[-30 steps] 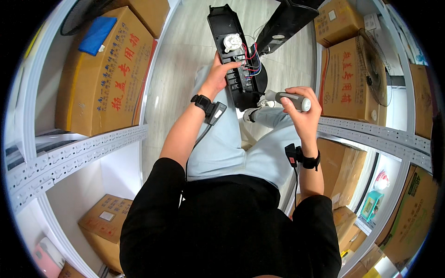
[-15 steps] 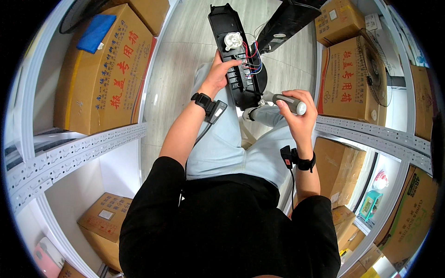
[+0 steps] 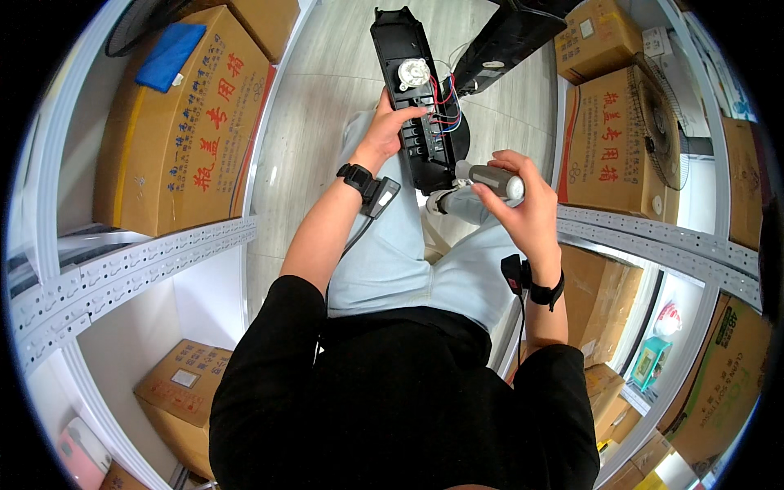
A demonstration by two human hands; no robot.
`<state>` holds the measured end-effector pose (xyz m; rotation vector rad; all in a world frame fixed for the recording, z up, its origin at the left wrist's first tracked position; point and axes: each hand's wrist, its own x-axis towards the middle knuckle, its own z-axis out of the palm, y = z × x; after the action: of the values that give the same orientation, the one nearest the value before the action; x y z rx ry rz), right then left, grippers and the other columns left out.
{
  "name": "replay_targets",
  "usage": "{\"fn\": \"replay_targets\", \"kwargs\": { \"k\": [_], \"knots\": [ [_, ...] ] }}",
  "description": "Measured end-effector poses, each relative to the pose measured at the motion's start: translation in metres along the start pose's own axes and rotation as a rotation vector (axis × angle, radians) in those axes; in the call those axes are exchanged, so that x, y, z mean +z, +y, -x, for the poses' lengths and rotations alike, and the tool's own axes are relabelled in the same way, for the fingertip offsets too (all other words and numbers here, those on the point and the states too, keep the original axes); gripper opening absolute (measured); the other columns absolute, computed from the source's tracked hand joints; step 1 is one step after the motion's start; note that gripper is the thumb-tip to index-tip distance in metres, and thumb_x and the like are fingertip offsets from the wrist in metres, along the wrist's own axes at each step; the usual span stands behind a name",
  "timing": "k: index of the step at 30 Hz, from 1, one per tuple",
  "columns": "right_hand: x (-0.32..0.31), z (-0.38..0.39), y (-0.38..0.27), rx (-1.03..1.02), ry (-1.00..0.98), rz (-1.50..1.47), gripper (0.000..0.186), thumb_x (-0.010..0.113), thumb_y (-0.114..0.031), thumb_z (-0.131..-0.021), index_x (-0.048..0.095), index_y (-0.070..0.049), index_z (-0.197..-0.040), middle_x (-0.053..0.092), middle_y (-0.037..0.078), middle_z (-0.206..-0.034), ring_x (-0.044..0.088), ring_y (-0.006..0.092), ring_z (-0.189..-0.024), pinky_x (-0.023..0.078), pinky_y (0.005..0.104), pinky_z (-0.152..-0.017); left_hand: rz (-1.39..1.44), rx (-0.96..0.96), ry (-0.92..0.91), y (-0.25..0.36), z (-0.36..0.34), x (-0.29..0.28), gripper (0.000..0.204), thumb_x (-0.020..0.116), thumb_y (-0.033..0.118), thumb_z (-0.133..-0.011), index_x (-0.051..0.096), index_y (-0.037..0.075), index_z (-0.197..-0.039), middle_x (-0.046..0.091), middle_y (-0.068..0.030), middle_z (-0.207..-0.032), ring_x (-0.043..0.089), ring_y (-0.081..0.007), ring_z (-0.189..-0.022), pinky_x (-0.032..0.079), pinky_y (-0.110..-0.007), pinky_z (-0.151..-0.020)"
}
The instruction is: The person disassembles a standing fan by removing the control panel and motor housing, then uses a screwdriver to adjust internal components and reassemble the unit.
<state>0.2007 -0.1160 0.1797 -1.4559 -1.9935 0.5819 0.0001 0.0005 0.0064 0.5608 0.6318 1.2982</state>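
Observation:
My left hand (image 3: 385,131) grips the left edge of a long black control panel (image 3: 430,174), its thumb lying across a row of push-button switches (image 3: 418,139). A round whitish timer-like part (image 3: 414,73) sits on the panel above the switches. Red, blue and white wires (image 3: 450,114) run from its right side. In my right hand (image 3: 529,200), fingers and thumb close around a grey screwdriver (image 3: 492,177) with a pale butt end. It points left toward the panel's lower end; its tip is too small to make out against the panel.
A tall black fan body (image 3: 510,41) stands beyond the panel. Metal shelving (image 3: 131,273) flanks both sides with cardboard boxes (image 3: 175,139). A blue cloth (image 3: 171,57) lies on the left box. At right, a round fan grille (image 3: 657,122) leans against another box (image 3: 600,139).
My right hand has shifted slightly, its fingers reaching further along the screwdriver, which has moved a little left. The panel has moved slightly right, with my left hand still on it.

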Motion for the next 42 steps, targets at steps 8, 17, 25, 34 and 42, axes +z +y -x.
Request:
{"fn": "replay_targets", "kwargs": {
  "k": [8, 17, 25, 34, 42],
  "knots": [
    [-0.004, -0.004, -0.020, -0.014, -0.117, 0.298, 0.036, 0.079, -0.027, -0.079, 0.059, -0.008, -0.103, 0.066, 0.010, -0.076, 0.063, 0.0337, -0.059, 0.051, 0.0386, -0.056, -0.014, 0.016, -0.003, -0.003, -0.002, -0.002, 0.062, 0.062, -0.012, -0.078, 0.038, 0.008, -0.132, 0.058, -0.0105, -0.118, 0.062, -0.0241, -0.104, 0.056, -0.041, -0.086],
    [-0.005, -0.014, -0.037, -0.039, -0.268, 0.465, 0.020, 0.066, -0.005, -0.081, 0.059, -0.010, -0.099, 0.059, 0.015, -0.089, 0.062, 0.0335, -0.074, 0.051, 0.0422, -0.063, -0.005, 0.002, -0.002, -0.002, -0.001, 0.000, 0.061, 0.062, -0.012, -0.078, 0.038, 0.007, -0.131, 0.058, -0.0109, -0.118, 0.062, -0.0251, -0.104, 0.055, -0.042, -0.087],
    [-0.010, -0.020, -0.040, -0.041, -0.241, 0.394, 0.025, 0.069, -0.006, -0.074, 0.060, -0.011, -0.097, 0.057, 0.008, -0.095, 0.059, 0.0278, -0.086, 0.052, 0.0371, -0.073, 0.031, 0.037, -0.009, -0.002, -0.003, -0.006, 0.063, 0.062, -0.012, -0.078, 0.037, 0.008, -0.133, 0.058, -0.0115, -0.117, 0.064, -0.0255, -0.100, 0.056, -0.042, -0.085],
    [-0.010, -0.030, -0.028, -0.530, -0.106, 0.385, 0.025, 0.072, -0.019, -0.078, 0.057, -0.008, -0.094, 0.055, 0.010, -0.093, 0.062, 0.0286, -0.078, 0.053, 0.0374, -0.064, 0.029, 0.020, 0.007, -0.001, -0.004, -0.004, 0.064, 0.063, -0.011, -0.078, 0.037, 0.008, -0.133, 0.058, -0.0115, -0.117, 0.063, -0.0252, -0.102, 0.056, -0.042, -0.085],
    [-0.008, -0.032, -0.022, -0.496, -0.153, 0.455, 0.029, 0.072, -0.018, -0.078, 0.056, -0.008, -0.100, 0.054, 0.010, -0.095, 0.062, 0.0298, -0.072, 0.052, 0.0383, -0.061, 0.040, 0.013, 0.001, 0.001, 0.000, 0.003, 0.059, 0.065, -0.011, -0.076, 0.039, 0.006, -0.126, 0.059, -0.0095, -0.113, 0.063, -0.0226, -0.100, 0.055, -0.039, -0.085]
  ]
}}
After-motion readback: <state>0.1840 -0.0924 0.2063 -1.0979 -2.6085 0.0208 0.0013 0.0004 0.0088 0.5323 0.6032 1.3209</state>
